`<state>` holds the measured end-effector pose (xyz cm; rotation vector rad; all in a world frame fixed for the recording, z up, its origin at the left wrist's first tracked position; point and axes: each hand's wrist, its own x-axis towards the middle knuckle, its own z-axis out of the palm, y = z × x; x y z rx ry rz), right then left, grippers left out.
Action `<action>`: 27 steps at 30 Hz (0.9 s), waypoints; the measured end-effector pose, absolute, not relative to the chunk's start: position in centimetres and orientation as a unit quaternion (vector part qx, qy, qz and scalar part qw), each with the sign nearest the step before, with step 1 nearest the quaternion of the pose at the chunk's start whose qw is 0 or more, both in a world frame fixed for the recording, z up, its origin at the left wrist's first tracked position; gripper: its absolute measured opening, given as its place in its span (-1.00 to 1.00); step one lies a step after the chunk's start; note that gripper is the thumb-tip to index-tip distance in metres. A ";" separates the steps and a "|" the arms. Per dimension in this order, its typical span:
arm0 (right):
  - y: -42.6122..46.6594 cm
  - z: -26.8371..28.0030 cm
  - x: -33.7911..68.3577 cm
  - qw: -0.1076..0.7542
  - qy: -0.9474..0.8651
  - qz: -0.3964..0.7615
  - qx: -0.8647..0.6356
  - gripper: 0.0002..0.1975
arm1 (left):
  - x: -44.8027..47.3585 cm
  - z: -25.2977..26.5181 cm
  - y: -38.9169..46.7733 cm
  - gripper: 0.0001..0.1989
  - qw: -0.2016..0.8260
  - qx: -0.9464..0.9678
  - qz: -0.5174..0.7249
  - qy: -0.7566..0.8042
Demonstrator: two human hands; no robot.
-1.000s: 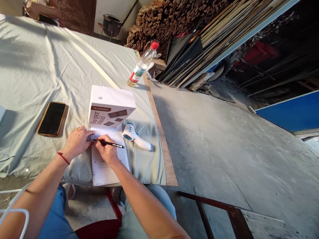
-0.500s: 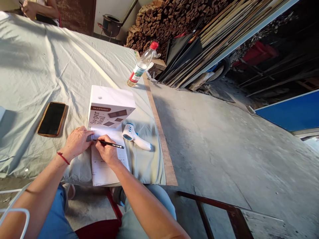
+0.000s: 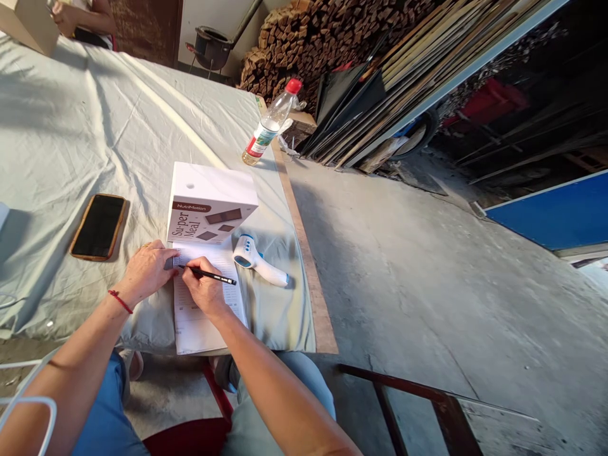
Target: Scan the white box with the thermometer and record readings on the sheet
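Slants the left forearm (image 3: 71,364) up from the lower left and the right forearm (image 3: 278,386) from below on the right, both angled inward over the near edge of the covered table (image 3: 52,190). Rests the left hand (image 3: 148,269) palm down beside the printed paper (image 3: 202,335), wrist fairly straight, with a red bracelet (image 3: 120,301) just behind. Parts the left thumb and forefinger by a narrow gap and touches the paper's left edge with both tips; tucks the other left fingers partly out of sight. Sets the right hand (image 3: 205,288) on the paper just beside the left, fingers curled in. Pinches a black pen (image 3: 218,277) between right thumb and fingers, point toward the left fingertips, blunt end out to the right. Cannot tell about contact between pen point and paper. Has the paper flat at the table's near edge, under the right hand. Faces a white box (image 3: 211,206), upright at the paper's far end. Has a white-and-blue handheld thermometer (image 3: 259,263) lying just right of the paper, a dark-screened phone (image 3: 99,227) lying near the left hand on its outer side, and a red-capped bottle (image 3: 266,133) standing farther off by the table's right edge.
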<state>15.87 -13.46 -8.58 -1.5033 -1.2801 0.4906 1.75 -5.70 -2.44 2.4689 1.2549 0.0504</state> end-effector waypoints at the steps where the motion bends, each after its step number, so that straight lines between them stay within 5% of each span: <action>1: -13.4 -8.6 15.9 0.530 -0.535 0.200 -0.626 -0.84 | 1.8 -2.4 -5.7 -0.64 0.184 0.875 0.014 0.447; 27: -13.5 -9.1 15.7 0.554 -0.500 0.183 -0.640 -0.85 | 1.8 -2.5 -5.7 -0.63 0.191 0.871 0.015 0.452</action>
